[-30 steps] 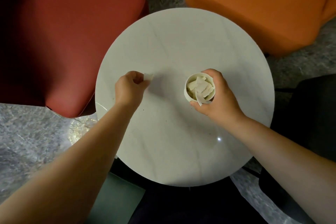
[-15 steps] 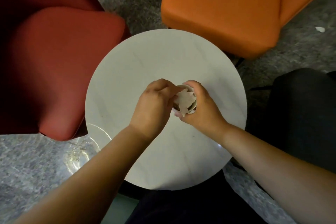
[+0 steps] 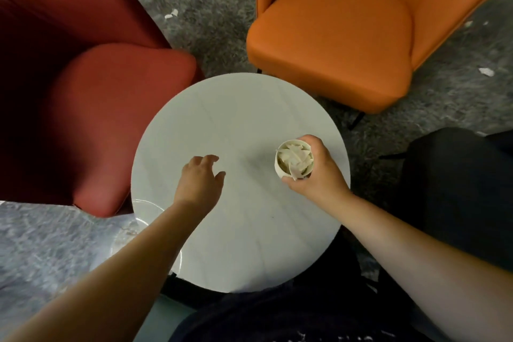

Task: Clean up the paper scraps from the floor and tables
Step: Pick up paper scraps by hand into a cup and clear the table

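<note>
- Half a second ago my left hand was pressed against the rim of the cup, dropping in a scrap. Now it has drawn away to about 9 o'clock of the cup and hovers over the round table, well apart from it.
- I read that as the tabletop's last scrap gone into the cup; I see no loose paper on the white surface, so the table part of the job looks done.
- The left hand's fingers are loosely spread and gently bent, thumb out to the side, holding nothing. I cannot tell whether the fingertips brush the tabletop or float just above it.
- The cup sits toward 3 o'clock on the table, heaped to the rim with pale paper scraps, one piece poking over the near edge.
- My right hand wraps the cup from the right and near side, fingers curled round its wall, thumb at the lower rim. I cannot tell whether the cup's base rests on the table or is lifted.
- What remains is on the floor: a scatter of floor scraps lies at 12 o'clock between the red chair and the orange chair, and another scrap at about 2 o'clock beyond the orange chair.
- My guess is the floor comes next, cup carried along.
</note>
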Motion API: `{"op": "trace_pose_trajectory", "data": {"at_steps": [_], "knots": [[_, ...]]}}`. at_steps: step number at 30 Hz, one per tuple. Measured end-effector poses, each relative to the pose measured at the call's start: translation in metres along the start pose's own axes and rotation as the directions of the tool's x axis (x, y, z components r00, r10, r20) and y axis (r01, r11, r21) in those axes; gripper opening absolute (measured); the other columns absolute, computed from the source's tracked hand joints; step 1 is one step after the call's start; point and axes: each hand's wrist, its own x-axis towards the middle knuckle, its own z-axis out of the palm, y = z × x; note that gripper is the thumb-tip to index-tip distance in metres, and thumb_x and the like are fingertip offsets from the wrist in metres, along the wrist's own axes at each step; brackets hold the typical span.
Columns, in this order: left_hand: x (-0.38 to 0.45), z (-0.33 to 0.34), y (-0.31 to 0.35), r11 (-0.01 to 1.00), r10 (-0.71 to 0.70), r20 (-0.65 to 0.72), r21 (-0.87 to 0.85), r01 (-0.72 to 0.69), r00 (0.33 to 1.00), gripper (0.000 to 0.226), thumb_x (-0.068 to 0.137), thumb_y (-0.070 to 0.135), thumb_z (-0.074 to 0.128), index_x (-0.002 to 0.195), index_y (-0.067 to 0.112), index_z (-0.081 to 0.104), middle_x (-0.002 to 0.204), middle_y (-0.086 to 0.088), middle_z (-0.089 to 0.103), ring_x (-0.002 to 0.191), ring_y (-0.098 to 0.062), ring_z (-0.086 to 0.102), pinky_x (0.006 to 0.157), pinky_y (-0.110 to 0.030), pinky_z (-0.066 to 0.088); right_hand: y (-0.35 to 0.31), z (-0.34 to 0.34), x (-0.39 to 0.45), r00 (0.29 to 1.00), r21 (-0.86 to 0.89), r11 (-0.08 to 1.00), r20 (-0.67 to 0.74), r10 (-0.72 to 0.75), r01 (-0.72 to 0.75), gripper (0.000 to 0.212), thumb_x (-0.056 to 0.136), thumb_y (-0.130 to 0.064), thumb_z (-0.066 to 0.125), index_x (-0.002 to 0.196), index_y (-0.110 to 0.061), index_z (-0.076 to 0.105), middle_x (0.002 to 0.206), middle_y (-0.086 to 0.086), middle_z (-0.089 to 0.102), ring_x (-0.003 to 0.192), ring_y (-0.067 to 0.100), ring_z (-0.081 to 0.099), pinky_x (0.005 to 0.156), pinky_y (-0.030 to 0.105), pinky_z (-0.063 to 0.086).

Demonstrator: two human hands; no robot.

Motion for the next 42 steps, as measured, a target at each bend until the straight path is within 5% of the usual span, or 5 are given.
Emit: {"op": "trace_pose_trajectory", "data": {"at_steps": [8,13,25,35,42], "knots": [[-0.041,0.055,0.065,0.970,-0.182,0.068,0.176,0.168,0.981,0.048,0.099,0.040,0.047,0.142,0.021,0.042,0.141,-0.002,0.048,0.128,-0.025,0.042,0.101,-0.036,0.038,0.034,-0.080,0.031,0.982,-0.059,0.995,0.176,-0.072,0.083,0.077,0.065,-0.022,0.086,0.127,-0.028,0.040,0.123,-0.002,0.048,0.108,0.012,0.048,0.077,0.012,0.040],[-0.072,0.083,0.120,0.959,-0.268,0.032,0.107,0.263,0.963,0.051,0.099,0.043,0.043,0.145,0.022,0.038,0.148,0.002,0.044,0.133,-0.024,0.040,0.105,-0.036,0.036,0.028,-0.134,0.051,0.945,-0.120,0.972,0.285,-0.160,0.201,0.079,0.067,-0.023,0.085,0.130,-0.028,0.038,0.125,-0.005,0.046,0.107,0.007,0.045,0.071,0.003,0.033],[-0.098,0.079,0.142,0.956,-0.209,-0.067,0.195,0.218,0.976,0.047,0.099,0.045,0.043,0.141,0.024,0.042,0.140,0.003,0.049,0.130,-0.023,0.040,0.102,-0.036,0.035,0.020,-0.159,0.054,0.928,-0.096,0.956,0.287,-0.240,0.277,0.080,0.065,-0.025,0.087,0.128,-0.030,0.038,0.127,-0.003,0.049,0.110,0.011,0.049,0.074,0.008,0.037],[-0.062,0.053,0.172,0.938,-0.229,-0.156,0.228,0.260,0.961,0.048,0.099,0.044,0.044,0.142,0.023,0.041,0.141,0.002,0.048,0.132,-0.024,0.039,0.103,-0.036,0.034,0.038,-0.173,0.090,0.912,-0.018,0.972,0.350,-0.212,0.233,0.077,0.065,-0.027,0.085,0.125,-0.033,0.039,0.125,-0.006,0.050,0.109,0.011,0.051,0.074,0.011,0.039],[0.029,0.042,0.238,0.906,-0.333,-0.183,0.209,0.368,0.925,0.047,0.099,0.045,0.042,0.141,0.022,0.042,0.142,0.001,0.048,0.131,-0.024,0.039,0.102,-0.036,0.034,0.027,-0.229,0.203,0.833,-0.091,0.924,0.472,-0.289,0.372,0.080,0.063,-0.033,0.086,0.124,-0.039,0.036,0.116,-0.016,0.049,0.103,0.005,0.048,0.076,0.013,0.037]]}}
